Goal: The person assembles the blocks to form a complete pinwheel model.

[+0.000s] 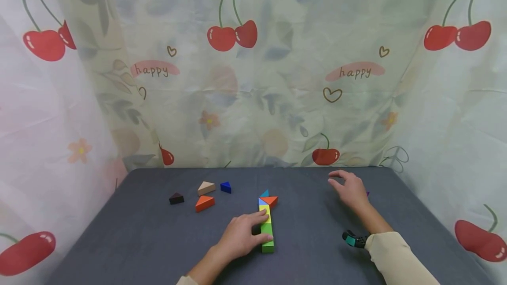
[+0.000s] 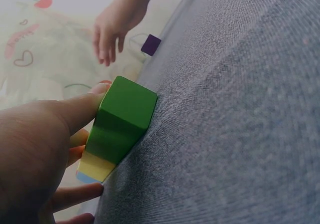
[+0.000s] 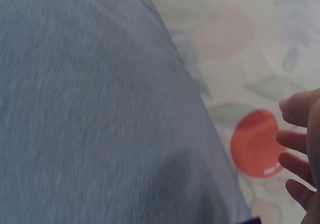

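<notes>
Green block [image 1: 267,247] and yellow block [image 1: 265,207], lined up between table [image 1: 309,241] edges, are touched by left hand [image 1: 240,235], digits apart; right hand [image 1: 350,190], fingers parted, is held near far-right corner.

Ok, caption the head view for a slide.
Left hand touching a row of colourful blocks, right hand above a dark table.

Just under the left grip [image 1: 242,235], the green block [image 1: 268,248] is showing smooth paint with a soft sheen; ahead and left of it, the beige block [image 1: 206,188] is resembling bare, matt wood. Beneath the grip, the tabletop [image 1: 313,241] is displaying matt woven cloth; beyond, a thin, creased curtain [image 1: 277,109] is hanging.
</notes>
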Tool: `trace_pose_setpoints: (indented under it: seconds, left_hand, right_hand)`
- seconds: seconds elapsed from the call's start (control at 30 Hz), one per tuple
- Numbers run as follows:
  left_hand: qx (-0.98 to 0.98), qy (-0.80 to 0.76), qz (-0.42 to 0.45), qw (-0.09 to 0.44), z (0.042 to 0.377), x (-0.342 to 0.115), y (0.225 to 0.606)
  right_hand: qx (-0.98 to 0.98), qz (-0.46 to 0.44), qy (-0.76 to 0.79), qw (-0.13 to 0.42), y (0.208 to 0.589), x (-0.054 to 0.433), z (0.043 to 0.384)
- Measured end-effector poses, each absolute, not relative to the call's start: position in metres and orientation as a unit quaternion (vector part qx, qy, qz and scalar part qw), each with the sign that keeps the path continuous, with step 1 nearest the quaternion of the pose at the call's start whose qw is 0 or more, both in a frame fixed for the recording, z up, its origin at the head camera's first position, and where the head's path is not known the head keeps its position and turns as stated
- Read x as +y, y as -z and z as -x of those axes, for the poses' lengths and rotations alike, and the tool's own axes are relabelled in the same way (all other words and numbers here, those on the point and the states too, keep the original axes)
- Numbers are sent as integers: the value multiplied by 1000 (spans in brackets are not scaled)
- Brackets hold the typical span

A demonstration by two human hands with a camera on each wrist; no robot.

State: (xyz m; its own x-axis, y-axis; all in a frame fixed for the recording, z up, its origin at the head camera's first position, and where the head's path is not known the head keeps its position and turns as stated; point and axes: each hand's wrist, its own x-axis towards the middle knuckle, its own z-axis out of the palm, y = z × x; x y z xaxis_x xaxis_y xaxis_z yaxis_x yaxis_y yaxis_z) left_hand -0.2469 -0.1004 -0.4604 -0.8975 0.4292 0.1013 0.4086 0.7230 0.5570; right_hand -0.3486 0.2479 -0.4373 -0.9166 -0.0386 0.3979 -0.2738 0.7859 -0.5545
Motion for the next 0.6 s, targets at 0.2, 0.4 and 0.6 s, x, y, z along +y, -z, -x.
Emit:
trace_pose_setpoints:
  seconds: [0.2,0.4,0.6]
  left_hand:
    - [928,-297,-227,10,247,-100,461]
    - [927,-298,-228,6,248,-100,463]
    - [926,-298,-231,7,249,-101,464]
  right_hand:
    - [-938,-76,-290,173,444,267,344]
    - [-947,-87,-259,168,449,284,337]
    - [-958,-92,-224,153,452,297,331]
